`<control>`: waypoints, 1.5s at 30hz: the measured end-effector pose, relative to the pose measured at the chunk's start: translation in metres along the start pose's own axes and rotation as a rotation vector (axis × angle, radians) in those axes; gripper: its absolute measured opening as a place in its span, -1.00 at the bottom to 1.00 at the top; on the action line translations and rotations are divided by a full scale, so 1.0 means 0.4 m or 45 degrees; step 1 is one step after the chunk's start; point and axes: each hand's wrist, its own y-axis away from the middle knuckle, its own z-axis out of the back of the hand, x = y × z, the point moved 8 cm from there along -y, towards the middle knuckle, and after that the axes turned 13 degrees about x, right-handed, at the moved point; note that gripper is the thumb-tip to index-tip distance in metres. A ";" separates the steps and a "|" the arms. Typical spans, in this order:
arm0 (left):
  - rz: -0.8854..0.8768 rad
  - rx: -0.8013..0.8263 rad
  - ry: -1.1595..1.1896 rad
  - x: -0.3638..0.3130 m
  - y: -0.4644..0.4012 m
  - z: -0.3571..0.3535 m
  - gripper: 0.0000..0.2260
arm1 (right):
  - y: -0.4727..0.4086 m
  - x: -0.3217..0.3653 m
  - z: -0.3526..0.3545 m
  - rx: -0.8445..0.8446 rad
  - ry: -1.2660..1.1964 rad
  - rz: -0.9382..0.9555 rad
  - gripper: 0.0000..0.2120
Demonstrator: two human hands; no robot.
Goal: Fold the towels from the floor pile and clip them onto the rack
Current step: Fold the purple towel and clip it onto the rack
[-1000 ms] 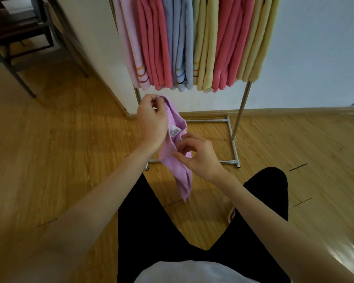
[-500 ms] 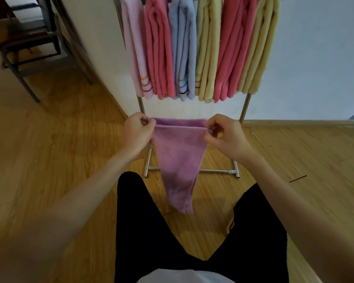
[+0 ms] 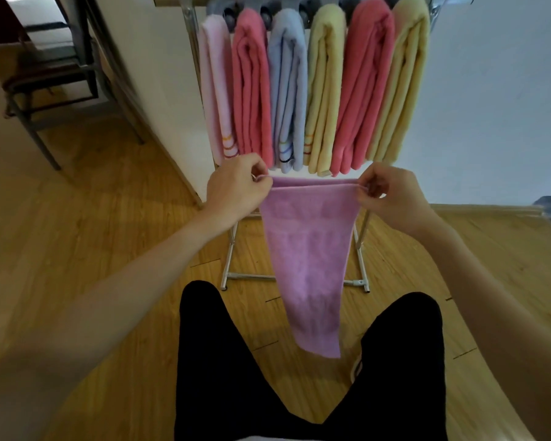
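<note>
Mid-frame, the left hand (image 3: 236, 192) and right hand (image 3: 392, 195) each pinch a top corner of the purple towel (image 3: 309, 259), stretched between them, hanging before the rack (image 3: 233, 243) with six towels (image 3: 312, 90)

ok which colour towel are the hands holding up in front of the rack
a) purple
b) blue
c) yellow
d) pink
a: the left hand and right hand each pinch a top corner of the purple towel, which hangs down in front of the rack.
</note>
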 end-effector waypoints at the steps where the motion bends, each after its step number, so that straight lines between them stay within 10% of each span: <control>1: -0.041 -0.002 -0.002 -0.022 -0.009 0.010 -0.90 | -0.001 0.005 0.021 -0.048 -0.014 0.006 -0.83; 10: -0.221 0.068 0.181 -0.159 -0.069 0.101 -0.79 | -0.011 0.053 0.149 -0.359 -0.128 0.161 -0.82; 16: -0.291 0.618 0.457 -0.191 -0.038 0.028 -0.63 | -0.030 0.048 0.133 -0.232 -0.006 0.142 -0.82; 23: -0.440 1.006 0.114 -0.173 0.013 -0.084 -0.38 | -0.047 0.047 0.067 -0.022 0.114 0.115 -0.87; 32: -0.528 1.251 -0.053 -0.199 0.039 -0.124 -0.52 | -0.073 0.047 0.028 0.036 0.180 0.099 -0.81; 45: -1.297 0.483 -0.601 -0.293 0.071 -0.077 -0.76 | -0.055 0.032 0.022 -0.007 0.131 0.050 -0.86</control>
